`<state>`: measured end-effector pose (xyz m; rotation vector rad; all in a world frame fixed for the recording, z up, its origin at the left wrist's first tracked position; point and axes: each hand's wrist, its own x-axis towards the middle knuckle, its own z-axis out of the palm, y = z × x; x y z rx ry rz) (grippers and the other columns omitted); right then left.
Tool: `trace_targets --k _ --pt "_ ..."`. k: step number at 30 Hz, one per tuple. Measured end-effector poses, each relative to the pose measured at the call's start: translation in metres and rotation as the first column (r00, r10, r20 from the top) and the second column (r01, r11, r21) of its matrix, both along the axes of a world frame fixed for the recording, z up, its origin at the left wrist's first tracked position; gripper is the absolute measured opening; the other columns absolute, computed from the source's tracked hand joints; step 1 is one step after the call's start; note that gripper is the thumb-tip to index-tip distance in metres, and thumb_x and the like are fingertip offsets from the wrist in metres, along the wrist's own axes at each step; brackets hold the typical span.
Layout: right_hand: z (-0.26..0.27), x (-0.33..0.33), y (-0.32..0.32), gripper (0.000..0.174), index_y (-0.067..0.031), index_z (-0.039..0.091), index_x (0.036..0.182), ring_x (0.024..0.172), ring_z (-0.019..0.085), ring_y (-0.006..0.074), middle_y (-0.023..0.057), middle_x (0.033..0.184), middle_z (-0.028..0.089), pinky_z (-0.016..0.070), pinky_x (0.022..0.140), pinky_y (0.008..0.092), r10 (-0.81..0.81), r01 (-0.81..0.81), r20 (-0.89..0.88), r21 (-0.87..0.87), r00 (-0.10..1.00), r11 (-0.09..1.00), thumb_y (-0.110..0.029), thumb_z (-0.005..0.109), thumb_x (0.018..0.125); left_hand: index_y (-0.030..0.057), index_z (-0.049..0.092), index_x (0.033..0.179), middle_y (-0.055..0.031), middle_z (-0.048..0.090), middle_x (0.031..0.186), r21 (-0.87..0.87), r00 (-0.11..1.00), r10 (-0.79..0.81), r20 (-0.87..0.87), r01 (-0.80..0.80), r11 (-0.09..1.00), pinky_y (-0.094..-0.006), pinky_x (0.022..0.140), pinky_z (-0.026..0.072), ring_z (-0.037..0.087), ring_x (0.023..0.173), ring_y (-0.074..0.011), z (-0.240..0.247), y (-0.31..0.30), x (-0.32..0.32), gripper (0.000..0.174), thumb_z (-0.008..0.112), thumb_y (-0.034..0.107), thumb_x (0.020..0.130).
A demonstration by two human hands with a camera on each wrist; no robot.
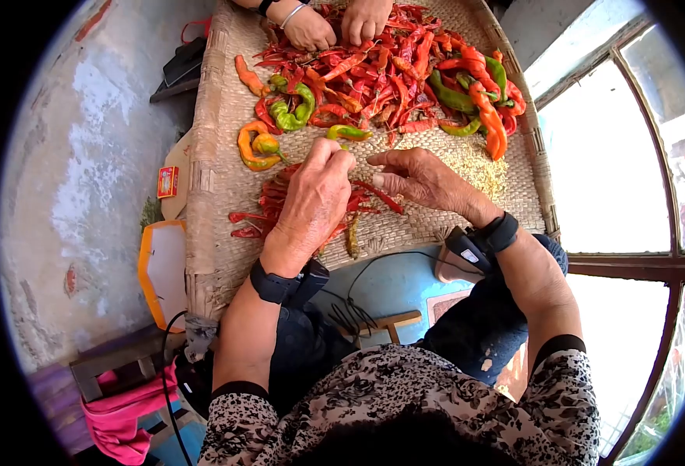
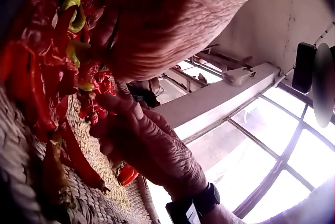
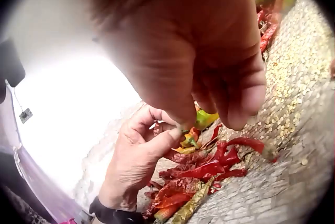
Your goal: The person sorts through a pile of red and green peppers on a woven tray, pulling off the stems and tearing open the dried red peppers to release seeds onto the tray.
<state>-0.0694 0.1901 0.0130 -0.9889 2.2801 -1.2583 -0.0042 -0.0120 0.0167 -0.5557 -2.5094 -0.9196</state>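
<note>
The left hand (image 1: 311,200) is over a small pile of dried red peppers (image 1: 276,198) near the tray's front edge. Seen from the right wrist, the left hand (image 3: 133,158) has thumb and forefinger together on a small red pepper (image 3: 156,125), mostly hidden by the fingers. Just to its right, the right hand (image 1: 432,185) points its loosely bent fingers at the left one, with a gap between thumb and forefinger and nothing seen in them. A yellowish dried pepper (image 1: 352,237) lies below the hands.
The woven tray (image 1: 202,155) bears a large heap of red peppers (image 1: 389,78), green peppers (image 1: 296,113), an orange pepper (image 1: 250,151) and loose seeds (image 1: 478,171). Another person's two hands (image 1: 310,29) work at the far edge. A matchbox (image 1: 167,182) is left of the tray.
</note>
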Motion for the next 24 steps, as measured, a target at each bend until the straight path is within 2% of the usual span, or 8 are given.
trace_targets --k 1,5,8,12,15,17,20,24 --pt "-0.004 -0.001 -0.002 0.043 -0.0020 0.064 0.113 0.068 0.066 0.0247 0.0159 0.073 0.066 0.0508 0.064 0.0369 -0.097 0.102 0.193 -0.017 0.976 0.995 -0.040 0.058 0.094 -0.0008 0.054 0.095 -0.0140 0.049 0.097 0.000 1.000 0.001 0.001 -0.001 1.000 -0.0406 0.070 0.0488 0.059 0.083 -0.0351 0.000 0.005 0.002 0.021 0.054 -0.011 0.077" --pt "-0.007 -0.007 -0.004 0.041 -0.0010 0.064 0.111 0.058 0.059 0.0216 0.0118 0.065 0.062 0.0489 0.060 0.0384 0.048 -0.047 -0.011 0.133 0.999 0.990 -0.038 0.056 0.096 0.0001 0.054 0.094 -0.0117 0.050 0.097 0.042 0.994 -0.096 -0.047 0.098 0.994 -0.0366 0.066 0.0499 0.060 0.080 -0.0297 -0.004 0.011 0.003 0.022 0.056 -0.013 0.076" --pt "0.001 0.003 -0.006 0.035 -0.0004 0.065 0.109 0.056 0.057 0.0227 0.0103 0.065 0.061 0.0482 0.058 0.0385 0.105 -0.118 0.178 0.063 0.978 0.991 -0.032 0.058 0.095 0.0008 0.055 0.092 -0.0122 0.050 0.096 0.080 0.998 -0.063 0.018 0.062 0.995 -0.0374 0.071 0.0515 0.060 0.082 -0.0287 0.005 0.005 0.001 0.020 0.056 -0.012 0.077" --pt "-0.002 0.008 -0.005 0.034 -0.0019 0.063 0.117 0.081 0.068 0.0286 0.0163 0.091 0.070 0.0539 0.073 0.0381 0.179 -0.179 -0.020 0.015 0.984 0.984 -0.027 0.060 0.094 0.0022 0.060 0.093 -0.0096 0.058 0.095 0.253 0.926 0.302 -0.228 -0.243 0.936 -0.0303 0.061 0.0509 0.062 0.078 -0.0216 0.016 -0.022 -0.015 0.020 0.058 -0.012 0.079" --pt "0.006 0.012 -0.003 0.034 -0.0012 0.062 0.118 0.094 0.067 0.0307 0.0189 0.102 0.068 0.0537 0.081 0.0390 0.207 -0.210 0.040 0.114 0.977 0.971 -0.024 0.060 0.093 0.0031 0.064 0.100 -0.0107 0.061 0.099 0.410 0.876 0.475 -0.087 -0.403 0.818 -0.0331 0.070 0.0521 0.063 0.081 -0.0243 0.025 -0.042 -0.017 0.024 0.056 -0.010 0.082" --pt "0.000 0.012 0.000 0.033 -0.0009 0.062 0.118 0.093 0.067 0.0317 0.0191 0.102 0.068 0.0535 0.082 0.0396 0.220 -0.221 0.026 0.166 0.975 0.961 -0.023 0.059 0.093 0.0032 0.064 0.109 -0.0123 0.064 0.107 0.149 0.750 0.502 -0.431 -0.490 0.859 -0.0382 0.083 0.0505 0.064 0.090 -0.0285 0.027 -0.053 -0.021 0.027 0.053 -0.004 0.086" --pt "-0.008 0.010 0.004 0.036 -0.0003 0.061 0.118 0.087 0.067 0.0307 0.0189 0.098 0.068 0.0526 0.078 0.0398 0.243 -0.236 -0.025 0.158 0.970 0.959 -0.026 0.061 0.092 0.0023 0.063 0.115 -0.0146 0.065 0.112 0.044 0.812 0.416 -0.409 -0.438 0.898 -0.0425 0.093 0.0464 0.063 0.101 -0.0316 0.022 -0.046 -0.020 0.028 0.050 0.001 0.090" --pt "-0.005 0.010 0.008 0.038 -0.0024 0.059 0.119 0.087 0.064 0.0349 0.0176 0.096 0.065 0.0517 0.077 0.0417 0.231 -0.130 -0.274 0.342 0.934 0.931 -0.020 0.066 0.086 0.0000 0.063 0.111 -0.0189 0.066 0.106 -0.189 0.952 0.290 0.100 -0.268 0.945 -0.0428 0.089 0.0493 0.063 0.103 -0.0337 0.023 -0.026 -0.005 0.024 0.052 0.004 0.089"
